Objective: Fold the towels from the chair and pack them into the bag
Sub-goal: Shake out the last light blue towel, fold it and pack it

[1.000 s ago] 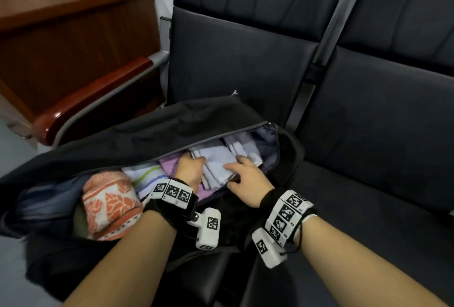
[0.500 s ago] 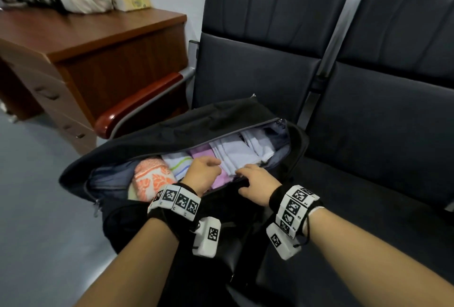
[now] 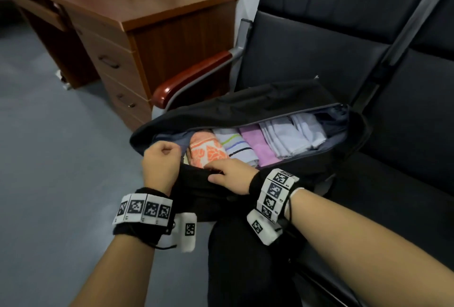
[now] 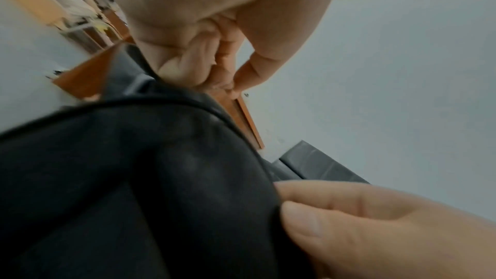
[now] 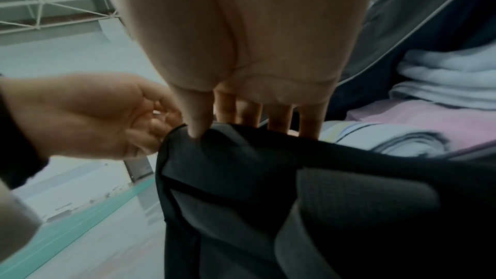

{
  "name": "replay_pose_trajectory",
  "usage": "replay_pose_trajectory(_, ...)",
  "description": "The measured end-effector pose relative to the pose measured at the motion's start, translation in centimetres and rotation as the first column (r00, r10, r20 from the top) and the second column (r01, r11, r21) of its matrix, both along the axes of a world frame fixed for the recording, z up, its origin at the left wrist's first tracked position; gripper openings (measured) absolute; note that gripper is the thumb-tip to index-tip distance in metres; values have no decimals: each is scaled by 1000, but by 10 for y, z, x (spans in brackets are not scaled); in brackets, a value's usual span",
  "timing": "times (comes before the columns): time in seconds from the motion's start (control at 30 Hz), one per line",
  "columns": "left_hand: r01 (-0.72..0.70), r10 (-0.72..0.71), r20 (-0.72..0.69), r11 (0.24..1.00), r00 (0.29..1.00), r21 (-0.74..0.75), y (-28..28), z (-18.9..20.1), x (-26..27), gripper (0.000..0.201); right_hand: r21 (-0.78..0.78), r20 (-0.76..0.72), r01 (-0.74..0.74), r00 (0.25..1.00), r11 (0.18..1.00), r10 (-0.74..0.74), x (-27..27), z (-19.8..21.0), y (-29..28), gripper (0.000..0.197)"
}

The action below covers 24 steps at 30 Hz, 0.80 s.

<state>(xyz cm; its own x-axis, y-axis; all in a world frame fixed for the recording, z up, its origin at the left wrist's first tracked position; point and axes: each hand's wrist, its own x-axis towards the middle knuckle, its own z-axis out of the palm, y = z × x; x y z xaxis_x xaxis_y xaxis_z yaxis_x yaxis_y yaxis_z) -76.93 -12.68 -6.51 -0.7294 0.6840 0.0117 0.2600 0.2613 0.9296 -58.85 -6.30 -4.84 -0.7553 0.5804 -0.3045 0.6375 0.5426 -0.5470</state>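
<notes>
Black waiting-room seats fill the right of the room, and the black bag [image 3: 258, 107] lies unzipped on the nearest chair [image 3: 319, 55]. Inside it the folded towels stand in a row: an orange-patterned towel [image 3: 208, 151] at the near end, then a striped towel [image 3: 235, 145], a pink towel [image 3: 255, 144] and white towels [image 3: 294, 132] toward the far end. No towel lies loose on the seats in view, so the packing looks done.

At the bag's near end, the right hand [image 3: 231, 178] pinches the near lip of the opening, thumb outside and fingers hooked over the edge. The left hand [image 3: 161, 161] is curled tight just beside it at the corner (probably on a zip pull, but whether it holds anything I cannot tell).

My guess is closing comes next. The orange-patterned towel sits high against the opening, so a zip drawn across could snag its cloth or push the fold askew. If the lip slips from the right hand, the soft side would sag and the row could slump.

Left of the chair stand a red-capped armrest [image 3: 191, 78] and a wooden desk [image 3: 157, 23].
</notes>
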Motion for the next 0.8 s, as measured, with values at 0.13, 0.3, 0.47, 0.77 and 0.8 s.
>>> replay_pose_trajectory(0.13,-99,111,84,986,990,-136,-14,-28,-32,17,-7,32,-56,998,998,56,-9,0,1,25)
replay_pose_trajectory(0.3,65,-1,316,980,949,-191,-12,-55,-33,14,49,-7,-53,999,997,53,-3,0,1,14)
replay_pose_trajectory(0.47,64,-47,348,997,936,-37,-6,-48,-21,12,29,19,-46,999,999,46,16,4,4,11)
replay_pose_trajectory(0.77,42,-127,329,966,936,255,-6,1,-4,15,145,-293,77,956,987,-31,3,54,-9,37)
replay_pose_trajectory(0.8,71,-157,312,960,937,272,-8,6,0,14,166,-329,77,944,983,-19,-2,60,-13,38)
